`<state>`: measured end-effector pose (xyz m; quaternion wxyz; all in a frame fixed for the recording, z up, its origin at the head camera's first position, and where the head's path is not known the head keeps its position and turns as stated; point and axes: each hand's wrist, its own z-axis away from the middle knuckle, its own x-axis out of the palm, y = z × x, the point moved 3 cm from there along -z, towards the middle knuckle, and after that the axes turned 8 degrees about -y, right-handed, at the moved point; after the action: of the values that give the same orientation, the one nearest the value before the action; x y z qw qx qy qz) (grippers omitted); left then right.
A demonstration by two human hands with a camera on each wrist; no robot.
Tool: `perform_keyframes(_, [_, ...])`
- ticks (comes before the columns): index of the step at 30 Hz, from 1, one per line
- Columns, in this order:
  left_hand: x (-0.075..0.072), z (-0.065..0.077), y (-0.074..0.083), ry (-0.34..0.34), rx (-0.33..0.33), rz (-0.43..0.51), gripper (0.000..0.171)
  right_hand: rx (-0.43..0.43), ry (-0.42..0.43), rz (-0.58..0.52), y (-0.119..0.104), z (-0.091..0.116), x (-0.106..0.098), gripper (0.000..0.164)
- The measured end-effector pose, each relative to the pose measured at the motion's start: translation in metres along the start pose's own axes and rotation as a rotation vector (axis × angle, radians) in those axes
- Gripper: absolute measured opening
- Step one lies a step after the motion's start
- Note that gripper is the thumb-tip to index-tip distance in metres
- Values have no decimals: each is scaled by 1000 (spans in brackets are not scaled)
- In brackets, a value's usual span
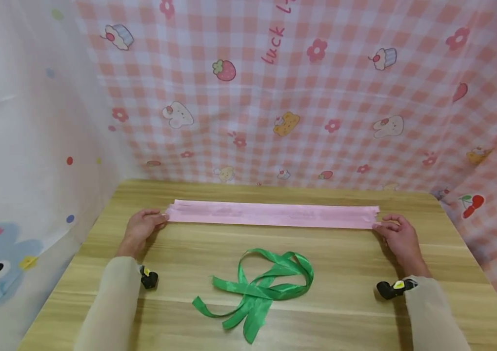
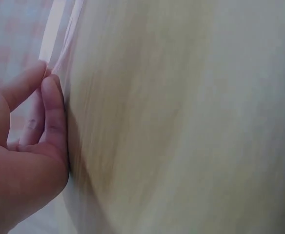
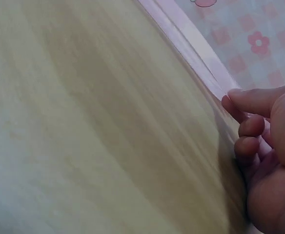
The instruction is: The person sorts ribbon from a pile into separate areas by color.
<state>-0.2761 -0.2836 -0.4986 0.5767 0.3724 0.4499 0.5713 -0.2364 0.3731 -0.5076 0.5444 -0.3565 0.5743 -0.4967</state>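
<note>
A wide pink ribbon [image 1: 270, 214] stretches nearly straight across the far part of the table in the head view, with uneven ends and faint creases. At its left end, my left hand [image 1: 145, 226] pinches the near corner between thumb and fingers. My right hand [image 1: 399, 239] pinches the near corner of the right end. In the left wrist view, the thumb and fingertips [image 2: 50, 80] meet on the pink edge. Thumb and index finger come together on the ribbon [image 3: 196, 53] in the right wrist view, the other fingers curled beneath.
A green satin ribbon [image 1: 274, 292] lies in loose loops on the wooden table [image 1: 331, 317], between the forearms. Behind the table's far edge hangs a pink checked curtain [image 1: 248, 107]. A white printed curtain [image 1: 33, 122] hangs at the left. Small black cameras sit at both wrists.
</note>
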Motion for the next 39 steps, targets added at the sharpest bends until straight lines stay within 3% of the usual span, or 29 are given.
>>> perform_keyframes(2, [-1,0,0,12,-2,20,51,-22,20,59,0,-1,2,26])
perform_keyframes(5, [0,2,2,39,4,-25,51,-37,53,116,0,-3,4,26])
perform_keyframes(16, [10,5,3,143,-15,-80,39,16,101,174,2,-5,2,30])
perform_keyframes(34, [10,8,2,153,2,-64,42,94,138,250,-1,-4,7,37])
perform_keyframes(39, [12,8,1,175,1,-5,47,102,145,234,-2,-5,4,44])
